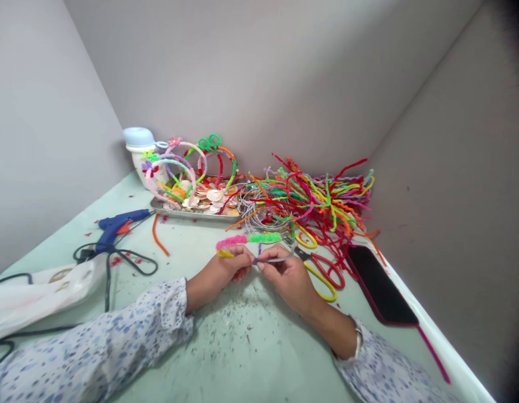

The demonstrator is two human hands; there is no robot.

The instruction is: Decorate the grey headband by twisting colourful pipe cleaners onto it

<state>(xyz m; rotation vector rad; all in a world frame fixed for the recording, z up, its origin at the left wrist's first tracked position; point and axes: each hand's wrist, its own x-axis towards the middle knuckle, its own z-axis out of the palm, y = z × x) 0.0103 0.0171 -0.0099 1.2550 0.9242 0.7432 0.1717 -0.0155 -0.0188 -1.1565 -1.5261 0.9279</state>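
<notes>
Both my hands meet at the middle of the pale green table [242,347]. My left hand [223,271] is closed around a thin headband [248,240] wrapped in yellow, pink and green fuzzy wire. My right hand [284,274] pinches the bare grey part of the same headband, with a short purple wire end between the fingers. Just right of my right hand lie red-handled scissors [328,271] and yellow-handled scissors [312,240].
A heap of coloured fuzzy wires [318,198] fills the back right corner. A metal tray [196,214] holds shells and finished headbands [187,165]. A blue glue gun [116,225] with a black cord lies left. A white jar [139,148], a phone [379,285] and a plastic bag [36,294] are nearby.
</notes>
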